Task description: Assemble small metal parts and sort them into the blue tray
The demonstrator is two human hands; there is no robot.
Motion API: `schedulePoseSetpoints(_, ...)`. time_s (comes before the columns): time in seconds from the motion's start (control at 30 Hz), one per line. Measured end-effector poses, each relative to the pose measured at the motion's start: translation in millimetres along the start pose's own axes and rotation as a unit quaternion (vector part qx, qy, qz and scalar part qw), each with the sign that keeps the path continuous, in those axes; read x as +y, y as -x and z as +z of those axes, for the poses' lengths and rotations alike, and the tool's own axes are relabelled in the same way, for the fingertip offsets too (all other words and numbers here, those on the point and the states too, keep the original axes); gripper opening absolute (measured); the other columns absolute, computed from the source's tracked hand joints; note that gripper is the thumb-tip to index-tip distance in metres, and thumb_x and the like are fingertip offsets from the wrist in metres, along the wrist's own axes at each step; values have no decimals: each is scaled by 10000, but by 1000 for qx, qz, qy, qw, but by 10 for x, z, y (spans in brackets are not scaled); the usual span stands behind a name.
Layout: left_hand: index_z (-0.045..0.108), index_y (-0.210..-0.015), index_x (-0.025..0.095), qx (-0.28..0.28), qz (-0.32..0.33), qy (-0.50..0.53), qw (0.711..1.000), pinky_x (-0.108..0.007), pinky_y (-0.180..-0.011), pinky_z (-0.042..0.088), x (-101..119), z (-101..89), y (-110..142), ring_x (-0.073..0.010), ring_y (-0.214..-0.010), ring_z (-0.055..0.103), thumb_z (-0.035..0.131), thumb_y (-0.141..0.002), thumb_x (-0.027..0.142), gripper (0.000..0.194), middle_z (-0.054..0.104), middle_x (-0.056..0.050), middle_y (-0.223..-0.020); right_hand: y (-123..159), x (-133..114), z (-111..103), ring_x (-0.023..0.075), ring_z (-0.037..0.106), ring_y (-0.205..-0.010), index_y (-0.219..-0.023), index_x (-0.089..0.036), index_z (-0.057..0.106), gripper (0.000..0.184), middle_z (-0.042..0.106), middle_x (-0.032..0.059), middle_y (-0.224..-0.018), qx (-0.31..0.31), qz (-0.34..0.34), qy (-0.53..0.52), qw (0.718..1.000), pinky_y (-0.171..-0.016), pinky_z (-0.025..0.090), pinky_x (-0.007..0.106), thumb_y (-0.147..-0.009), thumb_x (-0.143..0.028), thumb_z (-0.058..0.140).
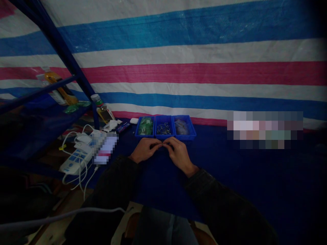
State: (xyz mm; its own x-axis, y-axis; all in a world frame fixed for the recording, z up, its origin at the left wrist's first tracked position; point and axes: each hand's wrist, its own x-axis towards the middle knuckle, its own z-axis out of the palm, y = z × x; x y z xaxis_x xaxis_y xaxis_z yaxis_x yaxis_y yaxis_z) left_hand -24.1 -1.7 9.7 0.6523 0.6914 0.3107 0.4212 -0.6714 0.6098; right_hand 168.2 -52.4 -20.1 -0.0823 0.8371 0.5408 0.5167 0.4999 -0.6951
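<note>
Left hand point(145, 149) and right hand point(178, 152) meet on the near side of the middle blue bin point(164, 119), fingers point(154, 141) drawn together, whether pinching something I cannot tell.

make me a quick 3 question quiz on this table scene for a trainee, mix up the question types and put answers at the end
1. Multiple choice: Which of the three blue bins holds the thin metal pieces?
A) the left one
B) the middle one
C) the right one

2. True or false: The left hand and the right hand are spread wide apart.

3. Fill in the blank: The white power strip lies to the person's ____ of both hands.

Key:
1. B
2. False; they are brought together just in front of the blue bins.
3. left
</note>
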Motion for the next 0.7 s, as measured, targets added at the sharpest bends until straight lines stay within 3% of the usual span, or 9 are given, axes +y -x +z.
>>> schedulePoseSetpoints(0.27,762,-974,175,-10,9,5,1000,-253,-752,487,44,30,-12,-153,-770,684,593,-979,295,207,764,-34,-887,20,84,-64,203,660,-783,-842,-234,642,221,694,23,-839,-36,27,88,995,-735,452,311,-1021,-272,518)
schedulePoseSetpoints(0.7,727,-906,167,8,-21,-17,1000,-251,-681,451,25,-48,7,-138,-679,614,576,-979,320,226,710,-21,-786,21,33,-83,215,668,-888,-917,-235,682,149,703,41,-922,11,0,-12,1000,-829,507,347,-971,-183,554)
